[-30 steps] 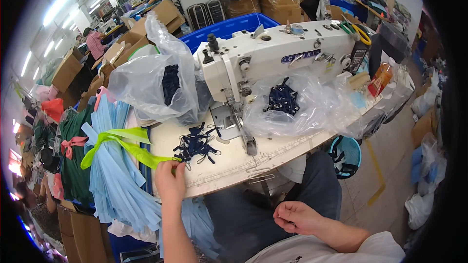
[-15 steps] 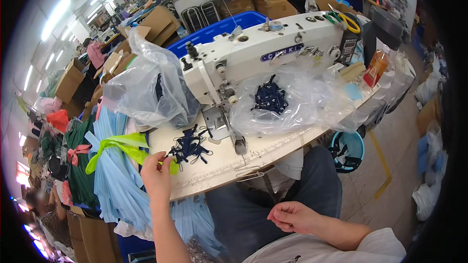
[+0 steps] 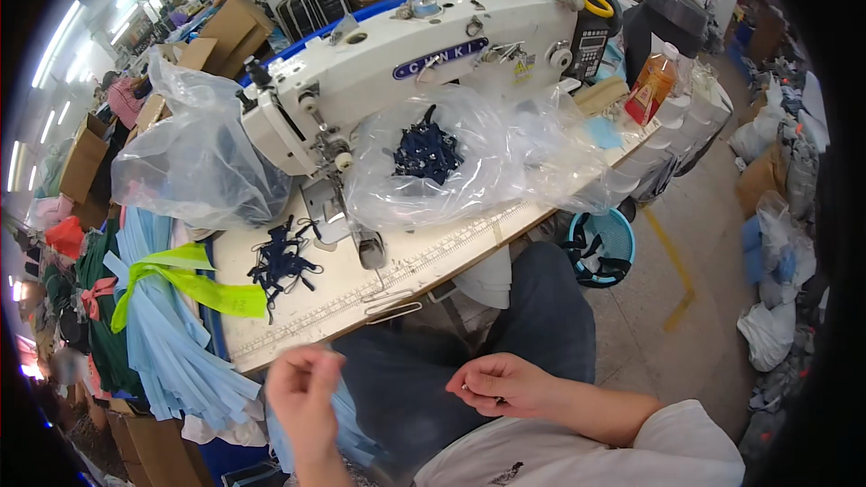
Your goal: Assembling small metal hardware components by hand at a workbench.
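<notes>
My left hand (image 3: 307,397) hovers just in front of the table edge, fingers curled and slightly blurred; whether it holds anything is hidden. Over my lap, my right hand (image 3: 501,383) is closed in a pinch, with a tiny dark bit showing at its fingers, too small to name. Nearest on the table lies a loose pile of navy straps or loops (image 3: 281,261), beside the needle area of a white sewing machine (image 3: 406,72). More navy pieces with small shiny parts (image 3: 427,151) sit in an open clear plastic bag (image 3: 514,176).
Light blue fabric strips (image 3: 171,334), tied with a neon yellow-green band (image 3: 194,280), hang at the table's left. Another clear bag (image 3: 194,162) stands behind them. A bottle (image 3: 651,86) and scissors (image 3: 591,0) are at the right. A light blue basket (image 3: 603,248) stands below.
My left hand has drawn back from the yellow-green band and navy pile toward my lap. My right hand stays over my lap. The whole view has shifted, so the table appears farther left.
</notes>
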Motion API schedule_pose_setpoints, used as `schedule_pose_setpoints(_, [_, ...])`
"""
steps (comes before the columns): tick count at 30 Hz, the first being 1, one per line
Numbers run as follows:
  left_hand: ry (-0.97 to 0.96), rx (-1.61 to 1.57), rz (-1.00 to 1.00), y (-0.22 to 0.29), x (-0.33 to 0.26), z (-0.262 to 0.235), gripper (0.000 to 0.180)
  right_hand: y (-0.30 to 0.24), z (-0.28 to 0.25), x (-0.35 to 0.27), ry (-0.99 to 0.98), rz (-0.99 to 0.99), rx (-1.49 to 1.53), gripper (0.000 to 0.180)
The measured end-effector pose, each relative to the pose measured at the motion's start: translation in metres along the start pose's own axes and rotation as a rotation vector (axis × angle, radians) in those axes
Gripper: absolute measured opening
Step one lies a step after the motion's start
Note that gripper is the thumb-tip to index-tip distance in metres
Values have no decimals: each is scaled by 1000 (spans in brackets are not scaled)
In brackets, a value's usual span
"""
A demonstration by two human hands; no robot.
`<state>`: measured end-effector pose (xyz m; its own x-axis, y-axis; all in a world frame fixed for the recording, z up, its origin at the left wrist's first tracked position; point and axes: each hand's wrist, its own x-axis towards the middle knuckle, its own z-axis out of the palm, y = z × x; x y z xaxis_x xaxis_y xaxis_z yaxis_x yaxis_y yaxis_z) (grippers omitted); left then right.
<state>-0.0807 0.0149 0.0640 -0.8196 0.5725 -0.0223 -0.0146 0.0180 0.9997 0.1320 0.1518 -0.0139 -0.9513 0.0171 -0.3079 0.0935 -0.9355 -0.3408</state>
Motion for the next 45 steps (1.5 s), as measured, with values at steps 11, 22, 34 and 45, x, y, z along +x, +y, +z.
schedule_pose_setpoints(11, [-139,-302,-162,-48,-72,41,21,-4,12,3,50,11,-71,26])
schedule_pose_setpoints(22, [-251,36,-2,-50,-71,46,10,-3,13,9,77,12,-56,21])
schedule_pose_setpoints(34, [-228,111,33,-55,-70,47,3,-1,23,15,152,-77,-240,22])
schedule_pose_setpoints(45, [-137,402,312,-50,-63,47,12,-4,26,15,222,-189,-476,20])
